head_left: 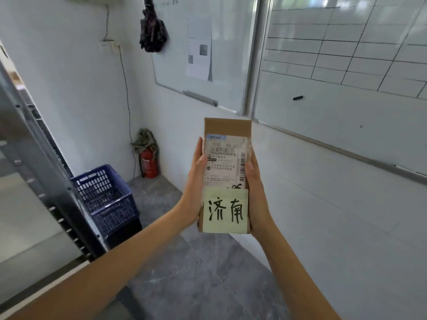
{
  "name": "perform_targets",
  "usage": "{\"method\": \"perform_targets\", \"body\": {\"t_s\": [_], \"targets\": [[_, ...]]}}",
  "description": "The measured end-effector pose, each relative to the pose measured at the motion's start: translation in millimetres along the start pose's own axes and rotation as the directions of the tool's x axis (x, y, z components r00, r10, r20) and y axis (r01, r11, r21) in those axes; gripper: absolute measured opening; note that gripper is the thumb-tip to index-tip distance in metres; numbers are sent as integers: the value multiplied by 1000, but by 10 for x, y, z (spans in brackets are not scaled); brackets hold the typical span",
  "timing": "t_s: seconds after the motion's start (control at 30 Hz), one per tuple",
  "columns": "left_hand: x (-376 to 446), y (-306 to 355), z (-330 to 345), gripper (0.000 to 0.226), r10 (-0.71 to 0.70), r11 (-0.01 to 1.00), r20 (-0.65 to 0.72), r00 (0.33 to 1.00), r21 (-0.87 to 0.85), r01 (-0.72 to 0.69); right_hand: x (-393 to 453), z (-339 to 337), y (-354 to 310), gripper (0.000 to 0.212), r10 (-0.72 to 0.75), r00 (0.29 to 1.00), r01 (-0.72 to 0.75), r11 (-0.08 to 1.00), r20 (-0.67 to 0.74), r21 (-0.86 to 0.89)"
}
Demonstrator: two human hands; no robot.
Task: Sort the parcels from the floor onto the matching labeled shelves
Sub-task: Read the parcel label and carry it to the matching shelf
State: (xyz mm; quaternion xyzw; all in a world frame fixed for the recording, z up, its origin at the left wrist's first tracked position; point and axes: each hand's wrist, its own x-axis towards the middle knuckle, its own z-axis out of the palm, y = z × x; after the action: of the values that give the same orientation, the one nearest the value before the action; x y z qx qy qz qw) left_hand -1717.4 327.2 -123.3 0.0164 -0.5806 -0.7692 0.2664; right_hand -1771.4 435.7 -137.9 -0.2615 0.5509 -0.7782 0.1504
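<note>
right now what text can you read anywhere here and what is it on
"济南": handwritten on the yellow sticky note on the cardboard parcel.
"530", partly legible: shipping label.
Long tracking number and address lines there: too blurred.
Papers on the whiteboard: unreadable.
Fire extinguisher label: unreadable.
</note>
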Motion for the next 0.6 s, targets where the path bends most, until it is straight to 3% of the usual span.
{"method": "perform_targets", "body": {"t_s": [0.13, 0.3, 0.6], "targets": [[-353, 51, -86, 51, 28, 998, -112, 993, 56, -22, -159, 108, 62, 102, 54, 992, -55, 998, 115, 3], [-802, 190, -313, 68, 27, 996, -285, 958, 95, 0, -388, 400, 162, 100, 119, 960, -127, 992, 255, 15], [-1541, 564, -929, 68, 47, 996, -501, 864, 95, 1, -768, 1246, 347, 98, 156, 866, -189, 982, 476, 23]]}}
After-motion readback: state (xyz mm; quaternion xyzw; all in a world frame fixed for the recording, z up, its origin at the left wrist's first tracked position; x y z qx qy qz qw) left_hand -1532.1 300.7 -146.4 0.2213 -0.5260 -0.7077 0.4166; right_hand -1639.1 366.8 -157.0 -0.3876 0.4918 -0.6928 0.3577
